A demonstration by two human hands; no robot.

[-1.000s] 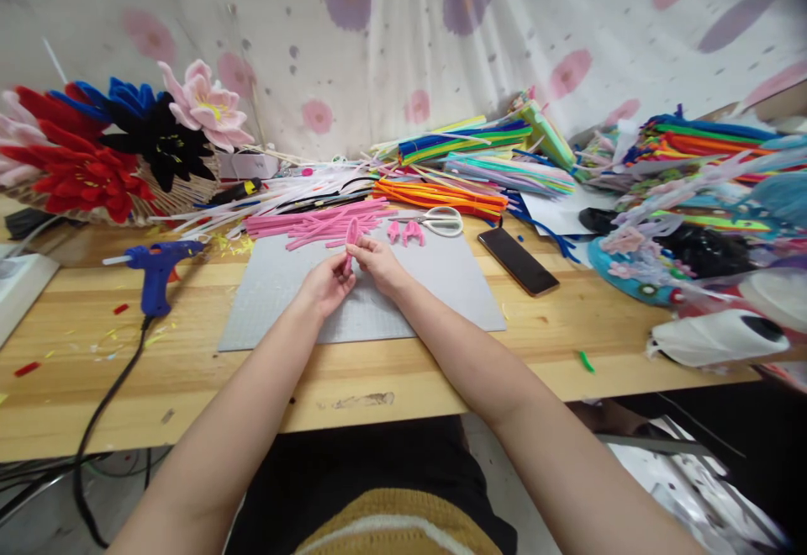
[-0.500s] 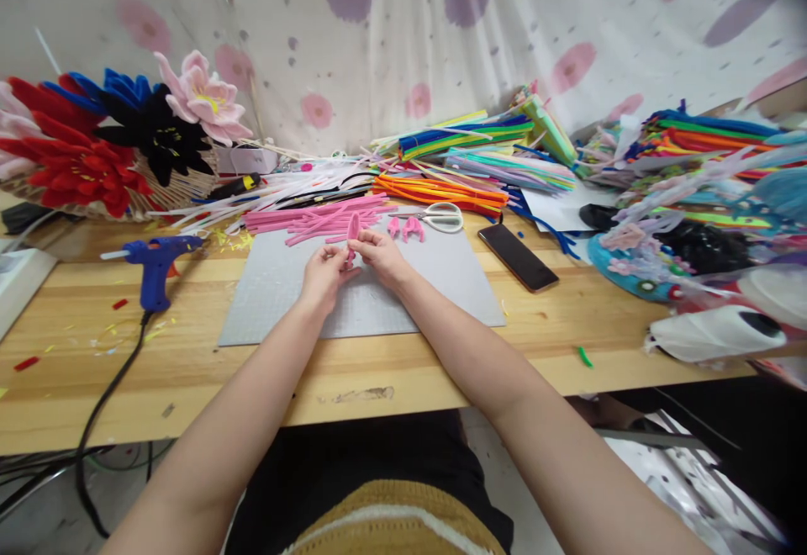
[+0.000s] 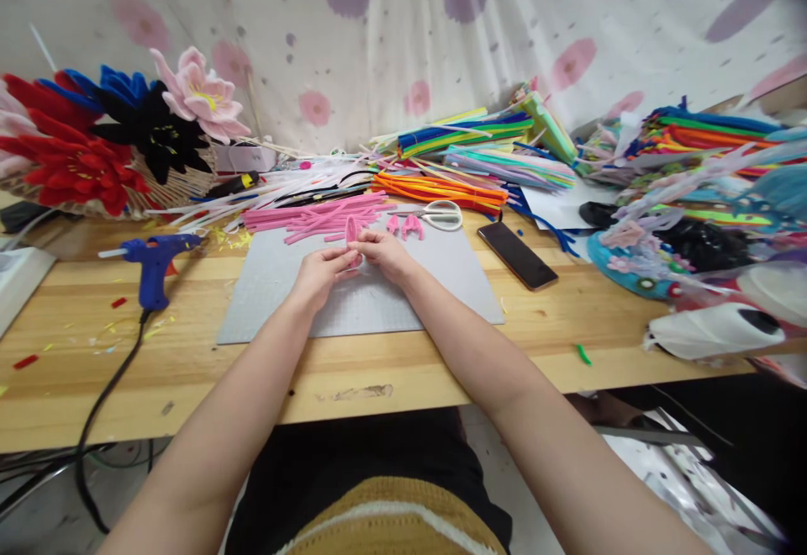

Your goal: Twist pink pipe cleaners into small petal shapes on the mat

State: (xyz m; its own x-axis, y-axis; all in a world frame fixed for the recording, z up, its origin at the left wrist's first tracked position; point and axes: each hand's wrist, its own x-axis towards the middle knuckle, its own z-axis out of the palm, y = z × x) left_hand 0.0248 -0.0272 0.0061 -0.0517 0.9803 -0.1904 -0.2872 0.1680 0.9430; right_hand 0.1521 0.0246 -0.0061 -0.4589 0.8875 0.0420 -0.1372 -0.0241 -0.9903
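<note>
A pink pipe-cleaner piece [image 3: 351, 230], bent into a narrow pointed loop, stands upright between my hands above the grey mat [image 3: 265, 303]. My left hand [image 3: 320, 276] pinches its lower part from the left. From the right, the fingers of my right hand [image 3: 382, 254] are closed on the same piece. My fingertips meet and hide its lower end. Just beyond my right hand, small bent pink pieces [image 3: 412, 226] lie at the mat's back edge beside the scissors [image 3: 441, 215]. Loose pink pipe cleaners [image 3: 308, 219] are heaped behind my left hand.
A blue glue gun [image 3: 155, 269] stands at the left on the wooden table [image 3: 353, 370]. Right of the mat lies a phone [image 3: 517, 256]. Orange pipe cleaners [image 3: 441, 192] are bundled behind. Fuzzy flowers [image 3: 81, 164] fill the left back, and a white roll [image 3: 719, 332] lies at the right.
My left hand has shifted its grip, its fingers now stretched further toward the right hand at the base of the pink piece. The view has moved very slightly.
</note>
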